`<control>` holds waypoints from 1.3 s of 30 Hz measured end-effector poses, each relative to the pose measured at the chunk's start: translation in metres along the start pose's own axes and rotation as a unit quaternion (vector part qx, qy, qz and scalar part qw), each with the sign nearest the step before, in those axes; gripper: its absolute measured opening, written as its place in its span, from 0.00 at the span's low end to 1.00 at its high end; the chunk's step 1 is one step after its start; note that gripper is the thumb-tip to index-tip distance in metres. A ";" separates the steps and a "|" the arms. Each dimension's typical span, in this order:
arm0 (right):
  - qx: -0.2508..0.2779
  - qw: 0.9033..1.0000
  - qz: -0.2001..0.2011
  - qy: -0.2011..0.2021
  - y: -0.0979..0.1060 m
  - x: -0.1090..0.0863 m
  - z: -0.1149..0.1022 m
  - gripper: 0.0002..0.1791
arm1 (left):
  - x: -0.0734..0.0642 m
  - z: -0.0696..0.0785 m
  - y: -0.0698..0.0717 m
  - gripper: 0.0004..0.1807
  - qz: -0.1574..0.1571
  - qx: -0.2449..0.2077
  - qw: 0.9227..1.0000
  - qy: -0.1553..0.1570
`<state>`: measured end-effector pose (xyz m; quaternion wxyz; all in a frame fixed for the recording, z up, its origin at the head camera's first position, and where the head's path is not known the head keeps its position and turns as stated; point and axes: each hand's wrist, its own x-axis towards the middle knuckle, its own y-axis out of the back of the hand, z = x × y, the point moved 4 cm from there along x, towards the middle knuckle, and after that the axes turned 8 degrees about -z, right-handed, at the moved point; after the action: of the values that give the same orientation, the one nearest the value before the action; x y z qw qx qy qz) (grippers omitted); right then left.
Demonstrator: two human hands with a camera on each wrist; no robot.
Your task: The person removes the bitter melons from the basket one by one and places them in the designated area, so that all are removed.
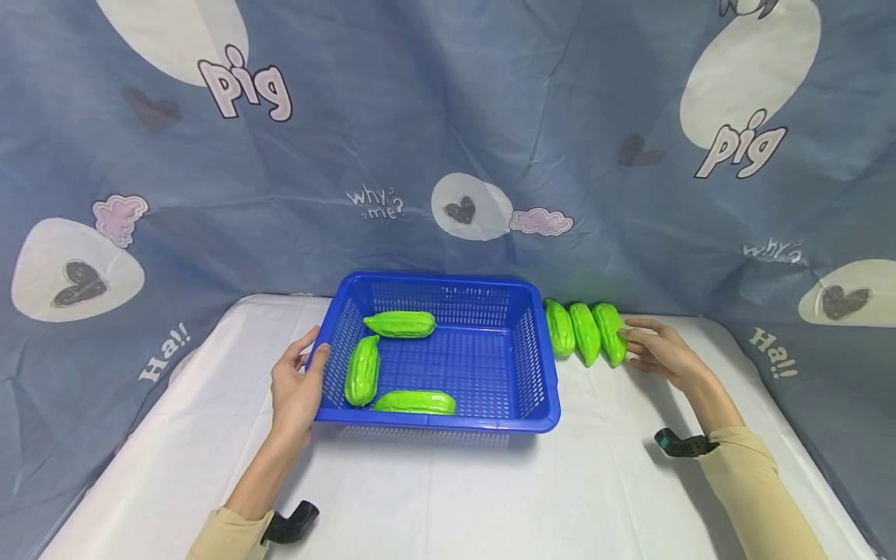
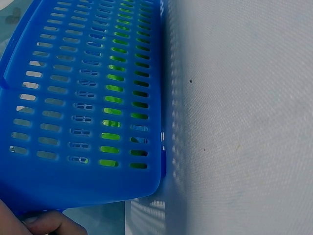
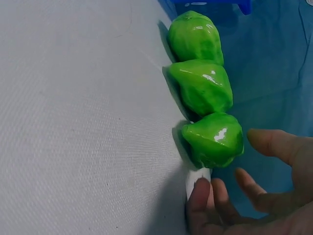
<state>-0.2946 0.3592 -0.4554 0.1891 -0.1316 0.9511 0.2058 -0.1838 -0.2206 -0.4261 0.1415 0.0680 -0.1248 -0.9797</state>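
Note:
My left hand (image 1: 297,389) grips the left rim of a blue plastic basket (image 1: 441,423), thumb on the near side of the edge. Inside the basket lie three green bitter melons: one at the back (image 1: 400,324), one upright along the left (image 1: 362,371), and one at the front (image 1: 416,402), partly hidden by the rim. My right hand (image 1: 661,351) is beside the rightmost bitter melon (image 1: 610,333) of a row outside the basket. In the right wrist view its fingers (image 3: 266,142) are spread around that bitter melon (image 3: 215,139), with a gap at the thumb.
Two more bitter melons, a middle one (image 1: 585,333) and a left one (image 1: 560,328), stand in the row against the basket's right side. A white cloth (image 1: 448,498) covers the table. Behind it hangs a blue printed curtain (image 1: 392,117).

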 end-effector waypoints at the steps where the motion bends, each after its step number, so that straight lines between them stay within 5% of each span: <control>1: -0.002 1.000 0.003 0.001 0.000 -0.001 0.000 0.46 | 0.000 0.000 0.000 0.28 0.000 0.001 1.000 0.000; 14: -0.054 0.994 0.079 0.059 -0.011 -0.017 -0.031 0.42 | 0.001 -0.001 -0.001 0.28 -0.008 -0.001 1.000 0.000; 23: -0.058 0.989 0.078 0.112 -0.029 -0.028 -0.063 0.38 | 0.001 -0.002 0.000 0.28 -0.010 -0.001 1.000 0.002; 39: -0.023 0.982 -0.008 0.185 -0.079 -0.037 -0.116 0.32 | 0.000 0.000 0.001 0.27 -0.002 -0.002 1.000 -0.001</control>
<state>-0.2708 0.2452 -0.3693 0.0080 -0.1793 0.9636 0.1979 -0.1834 -0.2214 -0.4258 0.1396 0.0666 -0.1227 -0.9803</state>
